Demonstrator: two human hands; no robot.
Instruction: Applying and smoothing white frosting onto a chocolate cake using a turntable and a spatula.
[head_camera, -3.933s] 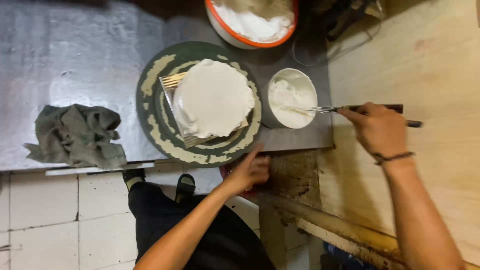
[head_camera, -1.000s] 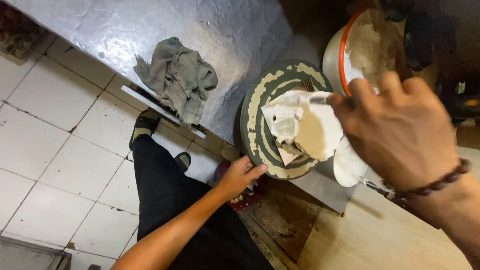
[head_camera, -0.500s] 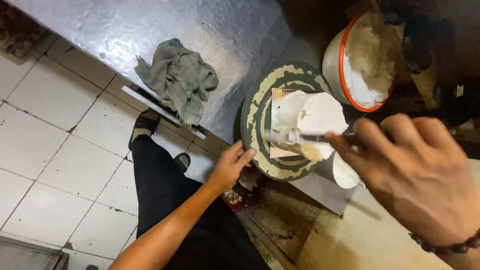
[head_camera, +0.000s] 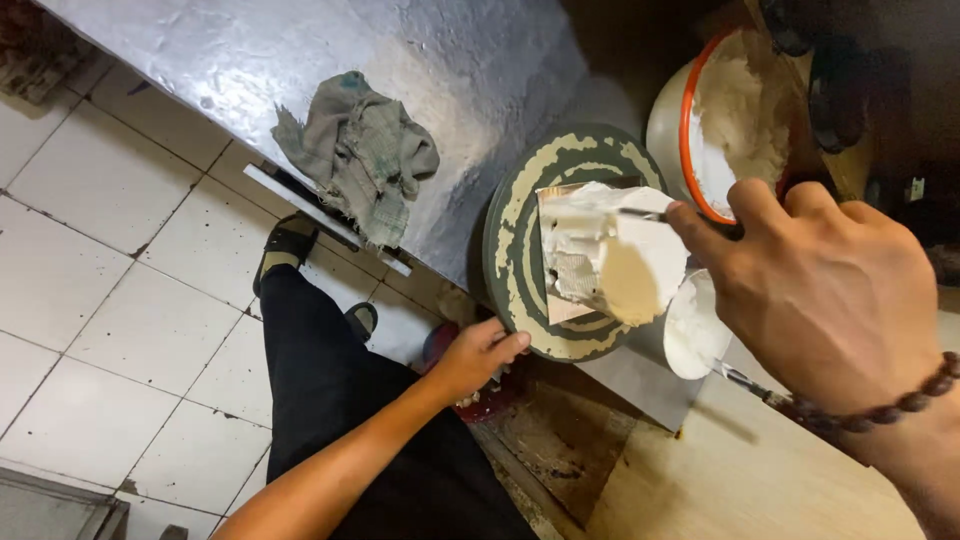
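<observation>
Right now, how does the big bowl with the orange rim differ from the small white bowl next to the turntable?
The big bowl has an orange rim; the small bowl is plain white. The big bowl lies at the far side of the turntable and the small bowl at its near side, half hidden by the right hand. The big one is clearly wider. Both hold white cream.

The right hand (head_camera: 830, 290) covers most of the spatula (head_camera: 640, 213) it grips — only a thin stretch of blade and a bit of handle below the wrist show. The orange-rimmed tub (head_camera: 700, 130) runs off the top edge, and the small white bowl (head_camera: 690, 325) is half hidden by that hand. The cake (head_camera: 610, 255) is blurred — its far side cannot be made out.
</observation>
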